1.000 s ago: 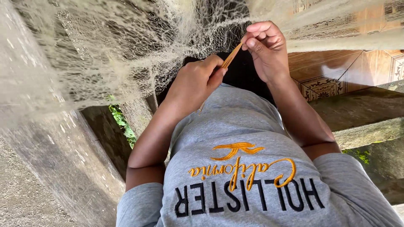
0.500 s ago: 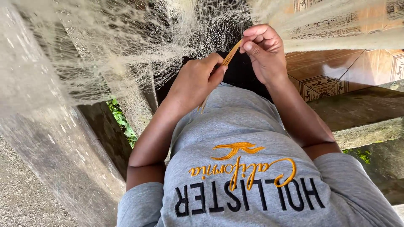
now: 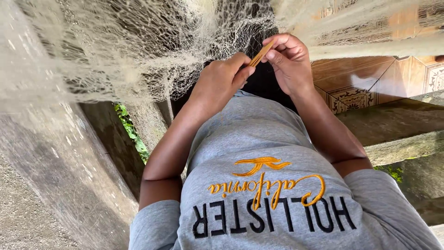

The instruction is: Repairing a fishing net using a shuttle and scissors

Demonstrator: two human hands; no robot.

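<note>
Near the top centre, both hands have barely shifted: right hand (image 3: 289,62) and left hand (image 3: 222,81) pinch the needle (image 3: 261,54) (net (image 3: 138,51) draped behind).

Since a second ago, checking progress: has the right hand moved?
No. The right hand keeps pinching the wooden stick at the same spot against the tiled floor.

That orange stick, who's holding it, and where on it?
Both hands hold the stick. The right hand pinches its upper end in the fingertips; the left hand grips the lower end. The net hangs just behind.
</note>
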